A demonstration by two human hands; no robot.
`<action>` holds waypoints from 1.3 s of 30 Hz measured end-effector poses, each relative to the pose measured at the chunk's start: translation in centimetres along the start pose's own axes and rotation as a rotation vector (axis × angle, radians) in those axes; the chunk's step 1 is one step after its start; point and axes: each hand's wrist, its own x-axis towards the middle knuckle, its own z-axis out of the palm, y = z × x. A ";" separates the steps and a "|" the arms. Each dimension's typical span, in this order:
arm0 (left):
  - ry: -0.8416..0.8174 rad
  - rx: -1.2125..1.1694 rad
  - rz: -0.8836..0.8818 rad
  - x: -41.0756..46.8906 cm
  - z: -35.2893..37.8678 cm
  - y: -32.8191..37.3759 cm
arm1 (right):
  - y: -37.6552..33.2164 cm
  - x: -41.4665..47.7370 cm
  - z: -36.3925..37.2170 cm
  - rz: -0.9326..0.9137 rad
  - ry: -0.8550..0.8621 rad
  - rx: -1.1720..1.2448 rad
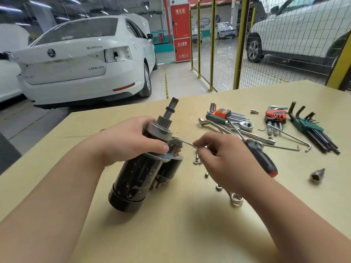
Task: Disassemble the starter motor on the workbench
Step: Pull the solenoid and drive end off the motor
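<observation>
The starter motor (136, 177), a black cylinder with a silver front plate and a toothed pinion shaft pointing up and away, stands tilted on the workbench (171, 234). My left hand (129, 141) grips its upper end, thumb lying across the plate. My right hand (222, 158) pinches a thin metal rod (185, 142) whose tip sits at the lever and copper-coloured spring beside the plate. A small solenoid cylinder (169, 170) hangs on the motor's right side.
Loose nuts and bolts (197, 161) lie under my right hand, a ring spanner end (236, 199) nearer me. A black-and-red screwdriver (263, 160), ratchet (245, 126), hex key sets (311, 128) and a socket (317, 175) crowd the right side. The bench's far edge faces parked cars.
</observation>
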 end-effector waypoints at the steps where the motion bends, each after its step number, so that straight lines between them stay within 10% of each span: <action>1: 0.006 -0.001 0.004 0.0 0.1 0.0 | 0.0 -0.3 -0.1 0.006 0.002 -0.007; 39: 0.095 -0.037 0.033 -0.3 0.8 -0.4 | -0.7 -1.5 1.8 -0.035 0.049 -0.034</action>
